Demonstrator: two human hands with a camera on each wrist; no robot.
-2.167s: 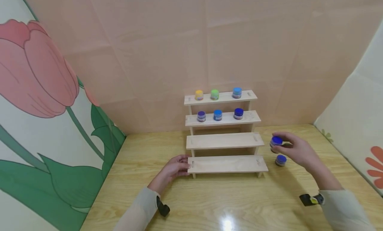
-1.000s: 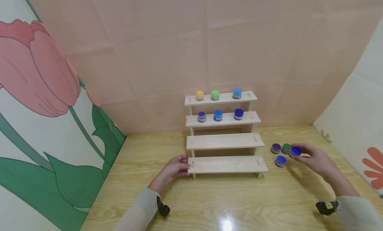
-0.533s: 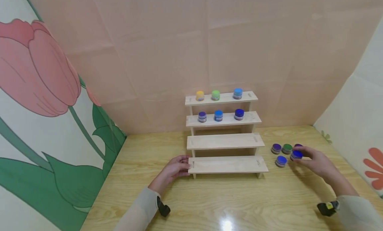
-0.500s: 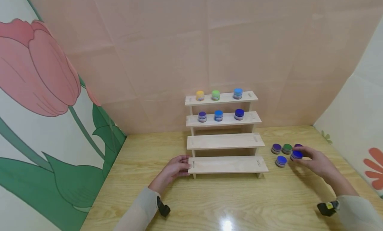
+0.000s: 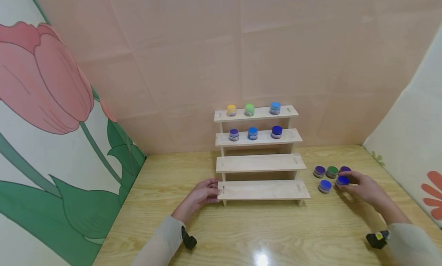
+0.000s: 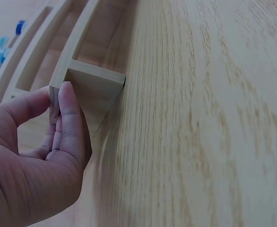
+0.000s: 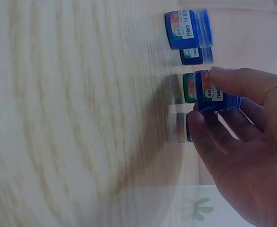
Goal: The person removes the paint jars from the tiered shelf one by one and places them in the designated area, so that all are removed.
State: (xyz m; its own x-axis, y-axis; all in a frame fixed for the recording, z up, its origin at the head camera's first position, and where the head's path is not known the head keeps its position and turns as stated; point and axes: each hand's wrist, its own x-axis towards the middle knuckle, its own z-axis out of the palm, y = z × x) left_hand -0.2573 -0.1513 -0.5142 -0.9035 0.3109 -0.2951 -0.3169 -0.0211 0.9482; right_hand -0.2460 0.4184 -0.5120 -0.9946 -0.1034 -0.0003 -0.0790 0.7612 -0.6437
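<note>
My left hand [image 5: 202, 192] pinches the left end of the lowest board of a four-step wooden display rack [image 5: 262, 190]; the left wrist view shows thumb and fingers [image 6: 71, 118] on either side of the board end. My right hand [image 5: 362, 187] grips a small blue-lidded paint jar [image 5: 342, 181] between thumb and fingers. Whether that jar touches the table cannot be told. Just left of it stands another blue-lidded paint jar [image 5: 325, 186]. Behind them are a purple-lidded jar [image 5: 319, 171], a green-lidded jar [image 5: 332, 172] and a second purple-lidded jar [image 5: 345, 169], partly hidden.
On the top step stand yellow [image 5: 231, 110], green [image 5: 249, 110] and light blue [image 5: 275, 108] jars. The second step bears purple [image 5: 234, 135], blue [image 5: 253, 133] and dark blue [image 5: 277, 132] jars. A beige backdrop [image 5: 193, 66] rises behind the wooden table [image 5: 241, 235].
My right hand has carried the blue-lidded jar right and slightly toward me, uncovering the green-lidded and purple-lidded jars behind. Over the last half second it barely moves. My left hand stays on the rack.
</note>
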